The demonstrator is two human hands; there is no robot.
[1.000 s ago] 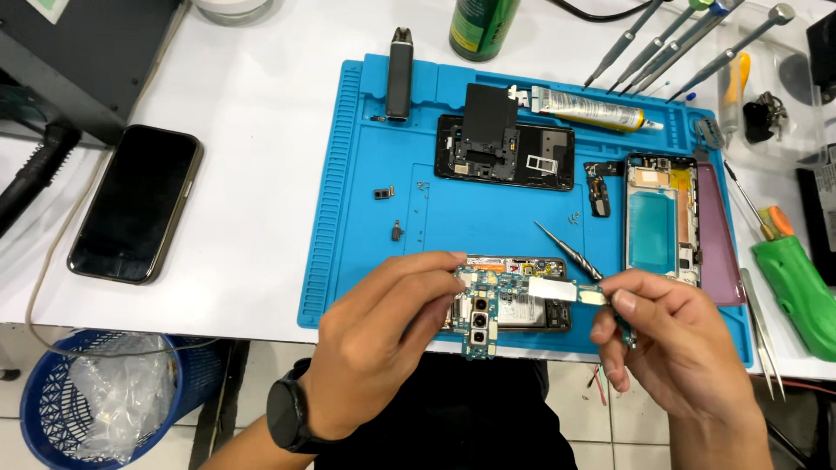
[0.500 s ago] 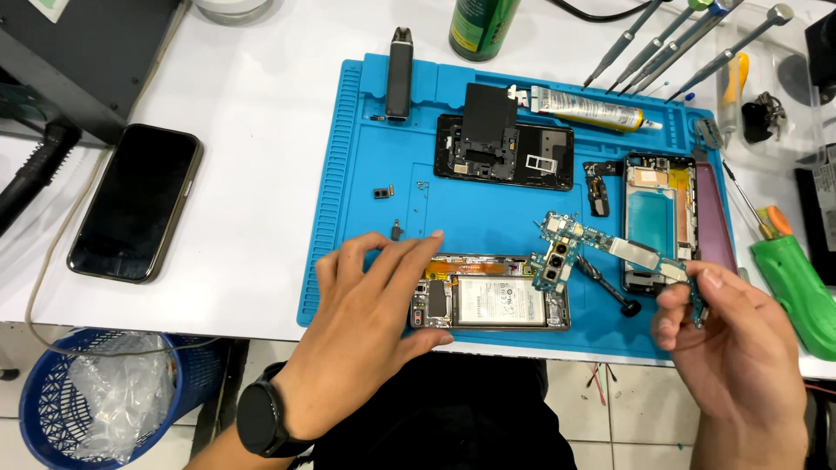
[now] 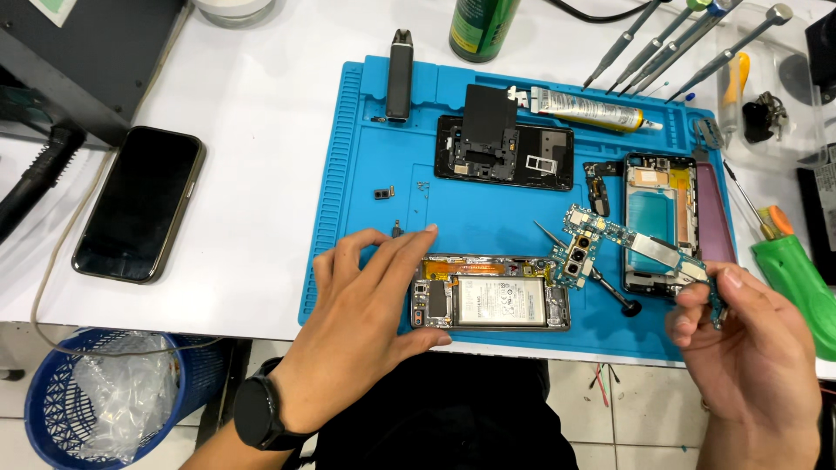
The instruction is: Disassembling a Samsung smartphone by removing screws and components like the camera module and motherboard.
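While the left hand [image 3: 366, 305] lies spread on the blue mat [image 3: 366, 139], its fingers open and its thumb and fingertips touching the left end of the opened phone frame [image 3: 490, 292], the right hand [image 3: 753, 348] holds the green circuit board [image 3: 623, 244] lifted clear of it.

Going from nine o'clock to three: a dark phone [image 3: 139, 202] lies face up on the white worktop [image 3: 252, 113], well apart from the mat, with a blue waste basket [image 3: 87, 400] below the worktop's edge at seven o'clock. On the mat near six o'clock sits the phone frame with its battery showing, steadied by the left hand. At twelve o'clock lie a black back cover [image 3: 505, 148] and a glue tube [image 3: 588, 109]. At about three o'clock the right hand's fingers [image 3: 697, 296] are closed on the board's right end; the board hangs tilted above the mat, between the frame and a second opened phone [image 3: 662, 218]. A dark-handled tool [image 3: 592, 274] lies just under the board. A green-handled tool [image 3: 797, 278] rests at the far right.

The step in hand looks like the removal of the board from the frame, seemingly just done. The next move probably calls for a light pinch at the board's edges and a free spot on the mat, clear of loose screws and tools.
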